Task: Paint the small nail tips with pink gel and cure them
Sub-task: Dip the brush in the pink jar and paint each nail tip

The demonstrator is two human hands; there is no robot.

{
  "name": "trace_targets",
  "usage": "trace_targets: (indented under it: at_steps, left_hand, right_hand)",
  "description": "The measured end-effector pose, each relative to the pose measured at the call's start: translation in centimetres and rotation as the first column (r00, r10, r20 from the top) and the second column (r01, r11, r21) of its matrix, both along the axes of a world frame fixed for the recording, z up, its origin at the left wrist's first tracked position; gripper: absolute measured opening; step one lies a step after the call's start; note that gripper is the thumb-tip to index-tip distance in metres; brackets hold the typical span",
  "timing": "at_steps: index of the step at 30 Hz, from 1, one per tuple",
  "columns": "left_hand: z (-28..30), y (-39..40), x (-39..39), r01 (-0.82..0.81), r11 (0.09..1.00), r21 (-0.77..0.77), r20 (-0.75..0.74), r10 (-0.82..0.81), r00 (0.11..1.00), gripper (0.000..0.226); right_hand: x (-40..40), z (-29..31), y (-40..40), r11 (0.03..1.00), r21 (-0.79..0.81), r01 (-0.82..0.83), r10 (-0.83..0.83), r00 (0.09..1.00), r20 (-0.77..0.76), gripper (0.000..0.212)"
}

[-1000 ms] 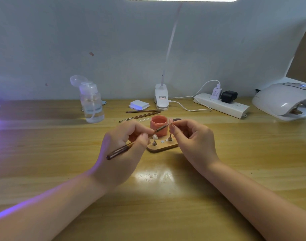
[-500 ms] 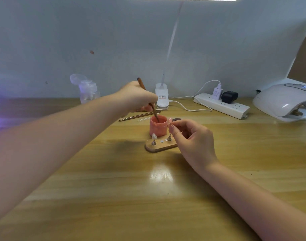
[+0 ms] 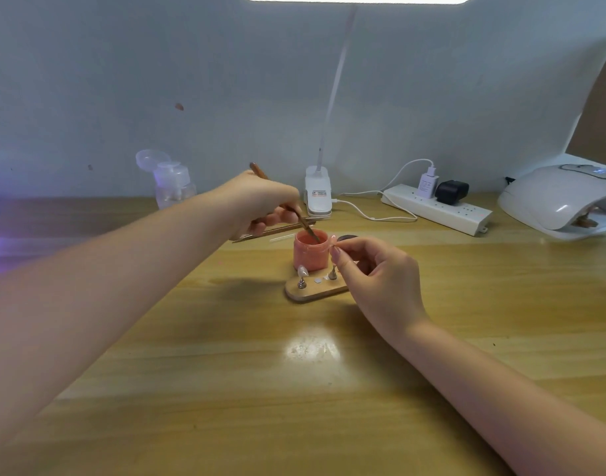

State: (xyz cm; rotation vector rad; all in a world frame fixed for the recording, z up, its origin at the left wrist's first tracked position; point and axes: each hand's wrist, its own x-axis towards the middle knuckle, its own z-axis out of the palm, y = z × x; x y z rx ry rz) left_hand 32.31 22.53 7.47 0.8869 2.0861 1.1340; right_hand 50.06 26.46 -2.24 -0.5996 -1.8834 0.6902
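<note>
1. Pink gel jar stands open near the middle of the wooden table, just behind a small wooden nail stand.
2. Left hand reaches over from the left side, its fingers curled round a brown brush whose tip dips into the jar's mouth.
3. Right hand hovers just right of the jar, thumb and forefinger pinching a small nail tip beside the jar's rim; the other fingers are loosely curled.
4. On the stand, a pale nail tip on a metal peg sits at the left end and a second peg stands nearer the right hand.
5. Spare brushes lie behind the jar.
6. Along the back edge stand a clear pump bottle, a clip lamp base and a white power strip.
7. White curing lamp sits at the back right corner.
</note>
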Motion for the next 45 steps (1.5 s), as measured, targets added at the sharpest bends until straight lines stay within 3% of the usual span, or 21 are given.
trace_targets:
  at_steps: [4,9,11,15,17,20,23,32,37,40,42,45]
  left_hand:
    - [-0.1,-2.4,-1.1,-0.046,0.99,0.137,0.251,0.01,0.968,0.013]
    - [-1.9,-5.1,-1.1,-0.16,0.936,0.313,0.418,0.016,0.908,0.011]
    - [-2.9,-6.0,-0.5,-0.172,0.901,0.398,0.409,-0.006,0.912,0.01]
    - [-5.3,-7.3,0.7,-0.103,0.839,0.535,0.152,0.024,0.988,0.012]
    - [-6.0,-7.5,1.0,-0.081,0.818,0.569,0.04,0.071,0.997,0.012]
    - [-6.4,-7.3,1.3,-0.072,0.815,0.576,-0.009,0.094,0.995,0.013]
    - [-6.7,-6.9,1.2,-0.097,0.829,0.551,0.022,0.102,0.995,0.015]
    - [-7.2,-6.4,-0.5,-0.32,0.821,0.472,0.365,0.149,0.919,0.016]
    - [-7.1,-7.0,-0.6,-0.343,0.745,0.573,0.435,0.079,0.897,0.016]
    - [-7.0,-7.8,0.2,-0.254,0.708,0.658,0.318,0.045,0.947,0.019]
    - [-7.0,-8.7,1.1,-0.095,0.69,0.718,0.09,0.044,0.995,0.016]
    - [-7.1,-10.0,2.8,0.162,0.704,0.691,-0.238,0.01,0.971,0.018]
  right_hand:
    - [-0.1,0.0,0.0,1.0,0.003,0.002,-0.002,1.0,0.013,0.01]
    - [0.0,-0.1,0.2,1.0,0.014,0.013,-0.013,1.0,0.016,0.009]
    - [0.0,0.0,0.2,1.0,0.02,0.02,-0.021,1.0,0.023,0.008]
    - [0.0,0.0,0.2,1.0,0.012,0.021,-0.021,0.999,0.028,0.008]
    - [0.0,-0.1,0.2,1.0,0.013,0.022,-0.022,0.999,0.031,0.008]
    - [0.0,-0.1,0.2,1.0,0.02,0.02,-0.021,0.999,0.038,0.009]
    - [0.0,-0.1,0.3,1.0,0.025,0.017,-0.018,0.999,0.047,0.01]
    - [0.0,-0.2,0.3,0.999,0.038,0.019,-0.021,0.998,0.062,0.011]
    - [0.1,-0.1,0.2,0.999,0.036,0.015,-0.017,0.999,0.05,0.009]
    - [0.1,-0.1,0.1,0.999,0.039,0.013,-0.015,0.999,0.046,0.008]
    - [0.1,-0.1,0.1,0.999,0.039,0.013,-0.015,0.999,0.038,0.008]
    - [0.1,-0.1,0.0,0.999,0.034,0.012,-0.014,0.999,0.041,0.008]
